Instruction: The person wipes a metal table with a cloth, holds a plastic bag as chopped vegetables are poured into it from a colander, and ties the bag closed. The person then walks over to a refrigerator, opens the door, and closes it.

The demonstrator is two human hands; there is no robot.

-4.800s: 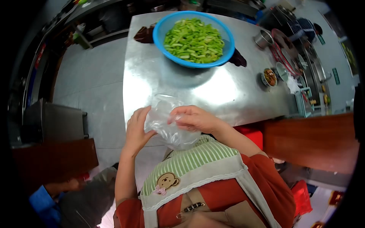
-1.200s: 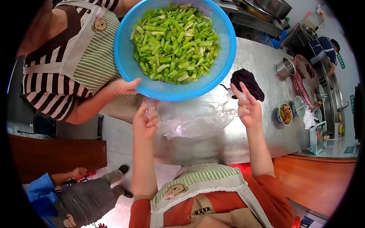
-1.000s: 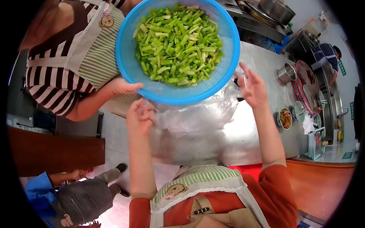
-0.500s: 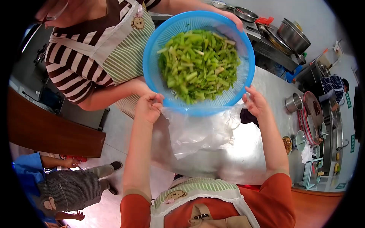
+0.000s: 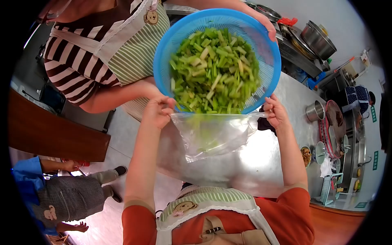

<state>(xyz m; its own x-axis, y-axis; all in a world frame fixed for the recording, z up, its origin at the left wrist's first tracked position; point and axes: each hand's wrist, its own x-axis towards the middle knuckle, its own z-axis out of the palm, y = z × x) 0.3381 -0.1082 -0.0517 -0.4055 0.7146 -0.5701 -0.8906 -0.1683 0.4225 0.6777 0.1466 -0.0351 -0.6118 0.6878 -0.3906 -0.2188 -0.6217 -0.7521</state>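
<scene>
A clear plastic bag (image 5: 220,136) hangs with its mouth stretched wide between my two hands. My left hand (image 5: 159,109) pinches the bag's left edge, close against the rim of a blue basket. At the other side, my right hand (image 5: 275,112) grips the bag's right edge. The blue plastic basket (image 5: 160,61), tilted toward me, is held by a co-worker in a striped shirt. Chopped green celery (image 5: 216,69) fills it, and some blurred pieces show at the lower rim and inside the bag's top.
Below the bag is a steel table (image 5: 261,163). On its right stand a metal pot (image 5: 315,111), bowls (image 5: 319,152) and a pale green basket (image 5: 330,188). A dark cloth (image 5: 266,123) lies near my right hand. Another person (image 5: 67,198) is at lower left.
The basket has tipped further toward me and the celery has slid toward its lower rim. Green pieces now show in the bag, whose mouth is pulled straighter.
</scene>
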